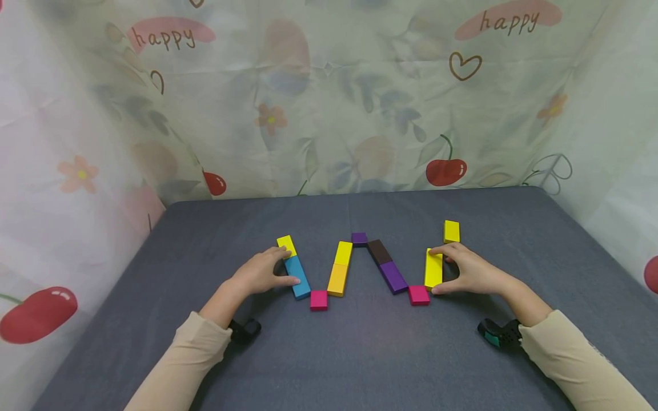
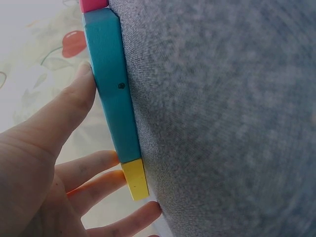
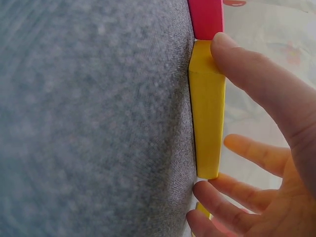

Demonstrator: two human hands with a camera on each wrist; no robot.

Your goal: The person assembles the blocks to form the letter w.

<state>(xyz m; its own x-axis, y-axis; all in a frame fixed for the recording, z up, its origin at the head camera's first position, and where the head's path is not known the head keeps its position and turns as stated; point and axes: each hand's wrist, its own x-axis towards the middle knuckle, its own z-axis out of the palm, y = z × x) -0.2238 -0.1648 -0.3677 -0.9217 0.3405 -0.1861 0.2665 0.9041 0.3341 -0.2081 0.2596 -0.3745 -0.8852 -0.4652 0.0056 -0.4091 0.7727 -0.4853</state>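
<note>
In the head view a zigzag row of coloured blocks lies on the dark table. My left hand (image 1: 260, 271) is at its left end, with the thumb against the side of a blue block (image 2: 111, 84) and fingertips at the small yellow block (image 2: 136, 180) that touches the blue one's far end. Over on the right, my right hand (image 1: 469, 271) holds a longer yellow block (image 3: 207, 123) lengthwise, thumb at its near end and a fingertip at its far end. That near end meets a pink block (image 1: 418, 295). Beyond the right hand lies another yellow block (image 1: 451, 231).
Between the hands the row runs through a pink block (image 1: 319, 300), an orange block (image 1: 337, 279), a yellow block (image 1: 343, 253), a small purple block (image 1: 359, 238), a dark brown block (image 1: 379, 251) and a purple block (image 1: 393, 277). A printed curtain (image 1: 329, 103) hangs behind the table.
</note>
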